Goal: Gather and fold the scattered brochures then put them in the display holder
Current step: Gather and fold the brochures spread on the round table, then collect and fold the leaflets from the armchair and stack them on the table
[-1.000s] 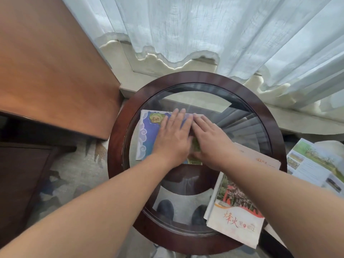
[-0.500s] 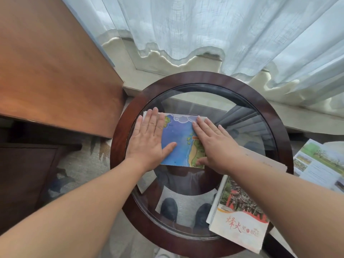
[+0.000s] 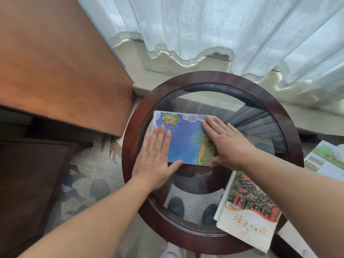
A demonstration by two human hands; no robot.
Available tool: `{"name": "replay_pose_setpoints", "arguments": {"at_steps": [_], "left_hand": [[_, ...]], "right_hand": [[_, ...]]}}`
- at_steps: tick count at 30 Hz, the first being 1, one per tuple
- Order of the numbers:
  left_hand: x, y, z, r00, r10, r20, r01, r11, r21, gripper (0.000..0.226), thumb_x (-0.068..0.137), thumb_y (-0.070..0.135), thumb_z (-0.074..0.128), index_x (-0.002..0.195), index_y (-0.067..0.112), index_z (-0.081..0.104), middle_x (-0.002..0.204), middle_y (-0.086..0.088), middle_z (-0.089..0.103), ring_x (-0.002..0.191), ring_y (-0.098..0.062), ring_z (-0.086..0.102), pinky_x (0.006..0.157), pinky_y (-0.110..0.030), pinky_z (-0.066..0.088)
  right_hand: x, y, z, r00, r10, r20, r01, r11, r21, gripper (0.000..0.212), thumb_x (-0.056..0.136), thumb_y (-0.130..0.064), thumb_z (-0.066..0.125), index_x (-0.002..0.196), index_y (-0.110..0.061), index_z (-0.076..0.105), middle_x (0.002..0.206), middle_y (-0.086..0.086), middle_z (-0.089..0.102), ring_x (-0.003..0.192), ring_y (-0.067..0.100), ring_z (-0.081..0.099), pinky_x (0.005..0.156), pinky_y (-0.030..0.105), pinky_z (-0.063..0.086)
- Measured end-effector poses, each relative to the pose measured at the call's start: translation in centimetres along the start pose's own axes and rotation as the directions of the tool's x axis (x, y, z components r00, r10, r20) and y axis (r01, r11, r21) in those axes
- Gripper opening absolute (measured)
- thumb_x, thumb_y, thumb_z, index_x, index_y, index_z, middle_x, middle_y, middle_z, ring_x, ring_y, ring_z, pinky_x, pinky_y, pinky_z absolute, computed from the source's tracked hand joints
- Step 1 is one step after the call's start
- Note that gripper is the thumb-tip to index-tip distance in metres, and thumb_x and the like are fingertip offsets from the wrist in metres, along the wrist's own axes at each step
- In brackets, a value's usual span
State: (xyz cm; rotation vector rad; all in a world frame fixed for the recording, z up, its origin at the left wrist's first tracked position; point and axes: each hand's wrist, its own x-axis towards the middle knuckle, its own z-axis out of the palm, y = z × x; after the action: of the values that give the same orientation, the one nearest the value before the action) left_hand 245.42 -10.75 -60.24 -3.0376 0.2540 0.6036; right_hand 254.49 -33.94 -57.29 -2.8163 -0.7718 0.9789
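A folded blue map brochure (image 3: 184, 138) lies flat on the glass of a round table (image 3: 286, 125). My left hand (image 3: 158, 153) presses its left edge with straight fingers, thumb spread along the lower edge. On the right edge my right hand (image 3: 225, 140) lies flat, fingers pointing up and left. A stack of brochures with a red and white cover (image 3: 249, 213) sits at the table's right front rim, partly under my right forearm. No display holder is in view.
A wooden desk top (image 3: 55, 67) fills the left, with a dark cabinet below it. White sheer curtains (image 3: 223, 28) hang behind the table. Another brochure with a green landscape (image 3: 327, 161) lies at the far right. Patterned carpet covers the floor.
My hands, together at the brochure's middle a second ago, have slid apart to its left and right edges, uncovering the blue map face.
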Motion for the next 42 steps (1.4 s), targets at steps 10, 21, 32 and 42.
{"name": "replay_pose_setpoints", "arguments": {"at_steps": [10,21,32,42], "left_hand": [[4.3,-1.9,-1.9,0.990,-0.141,-0.022,0.141,0.990,-0.011,0.096,0.084,0.075,0.000,0.149,0.009,-0.023,0.161,-0.008,-0.023,0.148,-0.020,-0.020,0.120,-0.045,-0.008],[0.9,1.2,-9.0,0.998,0.032,-0.053,-0.040,0.985,-0.165,0.066,0.097,0.050,0.042,0.149,0.011,0.033,0.157,-0.010,0.029,0.144,-0.025,0.028,0.116,-0.043,0.021],[-4.7,17.1,-18.5,0.889,0.453,-0.067,-0.454,0.851,-0.266,0.049,0.097,0.045,0.045,0.140,0.022,0.045,0.145,0.001,0.044,0.127,-0.021,0.049,0.102,-0.036,0.040],[-10.0,31.3,-20.5,0.720,0.693,-0.031,-0.681,0.696,-0.228,0.052,0.098,0.048,0.040,0.144,0.025,0.038,0.146,0.004,0.040,0.128,-0.018,0.046,0.103,-0.034,0.041]], "right_hand": [[0.0,-0.4,0.5,0.999,0.031,-0.017,-0.031,0.999,-0.015,0.132,0.069,-0.051,0.079,0.152,-0.025,-0.020,0.159,-0.007,-0.026,0.148,0.013,-0.017,0.120,0.039,0.000],[-6.2,-4.0,-2.3,0.948,0.167,-0.272,-0.100,0.965,0.244,0.083,0.089,-0.048,0.060,0.153,-0.014,0.020,0.159,0.008,0.023,0.147,0.026,0.018,0.118,0.042,0.019],[-29.1,-2.8,-3.7,0.718,0.622,-0.313,-0.329,0.699,0.634,0.040,0.096,-0.038,0.050,0.135,-0.029,0.045,0.131,-0.009,0.052,0.121,0.014,0.046,0.099,0.033,0.043],[-42.1,1.6,2.3,0.538,0.822,-0.187,-0.458,0.471,0.754,0.038,0.097,-0.037,0.046,0.133,-0.026,0.048,0.130,-0.008,0.052,0.123,0.015,0.046,0.096,0.034,0.045]]}}
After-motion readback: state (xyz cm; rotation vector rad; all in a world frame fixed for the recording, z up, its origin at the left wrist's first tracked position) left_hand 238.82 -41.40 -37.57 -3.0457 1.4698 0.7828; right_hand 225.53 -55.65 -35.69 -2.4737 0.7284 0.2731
